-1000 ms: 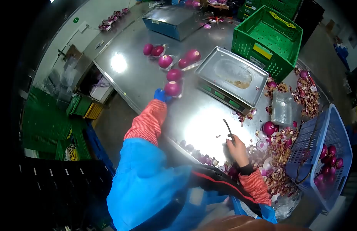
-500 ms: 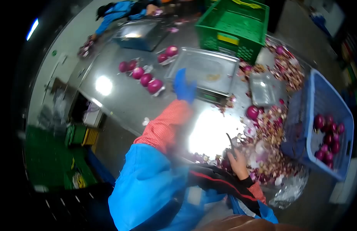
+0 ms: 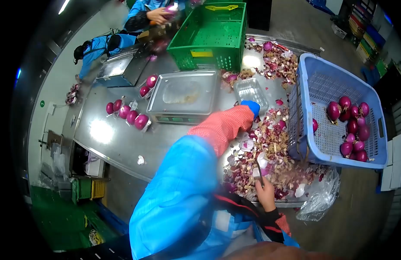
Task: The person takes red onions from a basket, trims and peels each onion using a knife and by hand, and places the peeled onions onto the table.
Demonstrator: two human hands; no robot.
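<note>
My left hand (image 3: 251, 107), in a blue glove, reaches over the onion peelings beside a clear plastic tray (image 3: 251, 91). The checked sleeve covers most of it, so its fingers and anything in them are hidden. Down at the table's near edge, my right hand (image 3: 266, 196) is bare and closed round a small knife (image 3: 259, 168) with its blade pointing away from me. Under and around both hands lie loose red and tan onion skins (image 3: 276, 149).
A bench scale (image 3: 183, 97) stands mid-table, with trayed red onions (image 3: 131, 117) to its left. Behind it is a green crate (image 3: 207, 39). A blue basket (image 3: 302, 108) of red onions borders the right side. Co-workers' sleeves (image 3: 96, 52) show at the far end.
My left hand has swung from the scale's left side over to the peelings on the right. My view has shifted rightward. The right hand still holds the knife.
</note>
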